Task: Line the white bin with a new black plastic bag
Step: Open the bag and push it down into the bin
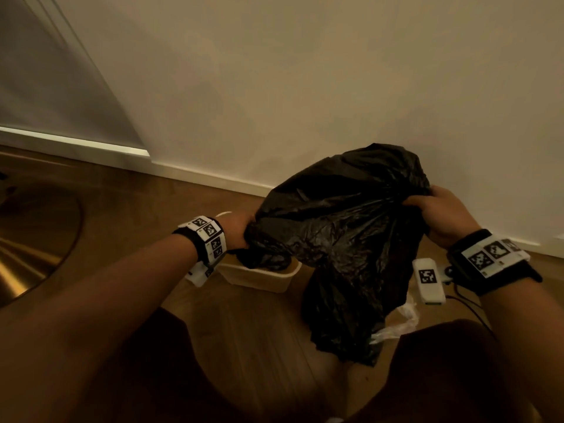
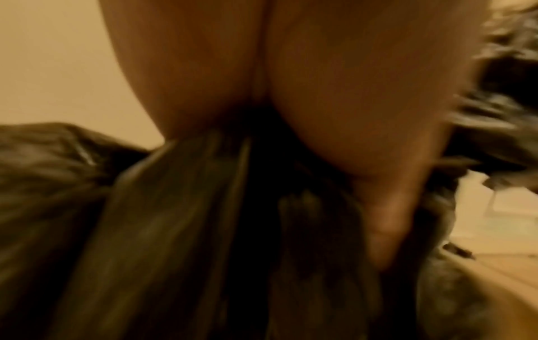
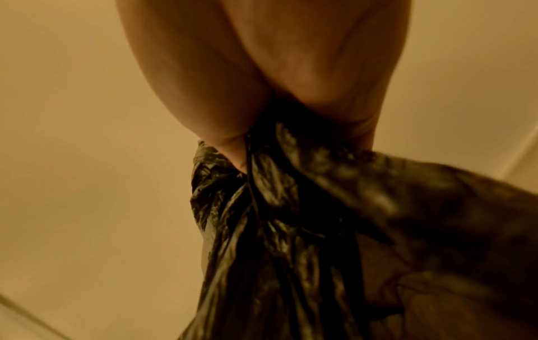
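Observation:
A crumpled black plastic bag (image 1: 345, 227) billows in the air between my two hands, its lower end hanging down toward the floor. My left hand (image 1: 239, 232) grips one side of the bag's edge, and my right hand (image 1: 436, 212) grips the opposite side. The white bin (image 1: 259, 274) stands on the floor below and behind the bag, mostly hidden by it. In the left wrist view the left hand (image 2: 291, 103) clutches bunched black bag (image 2: 174, 230) film. In the right wrist view the right hand (image 3: 262, 80) clamps gathered folds of the black bag (image 3: 276, 218).
A cream wall (image 1: 305, 87) with a white skirting board (image 1: 213, 178) runs close behind the bin. The floor (image 1: 244, 331) is wooden. A clear plastic scrap (image 1: 399, 322) lies on the floor under the bag. A round brass-coloured surface (image 1: 30, 245) sits at the left.

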